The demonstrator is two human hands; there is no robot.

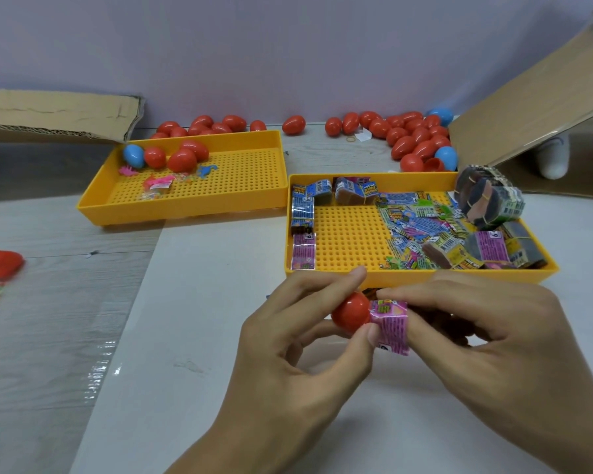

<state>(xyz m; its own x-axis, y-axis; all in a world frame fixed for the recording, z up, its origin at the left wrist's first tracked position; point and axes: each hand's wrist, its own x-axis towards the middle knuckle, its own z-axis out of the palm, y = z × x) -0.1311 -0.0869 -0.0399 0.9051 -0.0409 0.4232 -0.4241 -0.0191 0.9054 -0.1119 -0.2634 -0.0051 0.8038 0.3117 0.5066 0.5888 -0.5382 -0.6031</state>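
My left hand holds a red plastic egg between thumb and fingers, low in the middle of the view. A pink printed label is wrapped around the egg's right end. My right hand pinches that label with thumb and fingertips against the egg. Both hands hover over the white table just in front of the near yellow tray.
The near yellow tray holds several printed labels and banded label bundles. A second yellow tray at left holds eggs and small toys. Many red and blue eggs lie along the wall. Cardboard flaps stand right and left.
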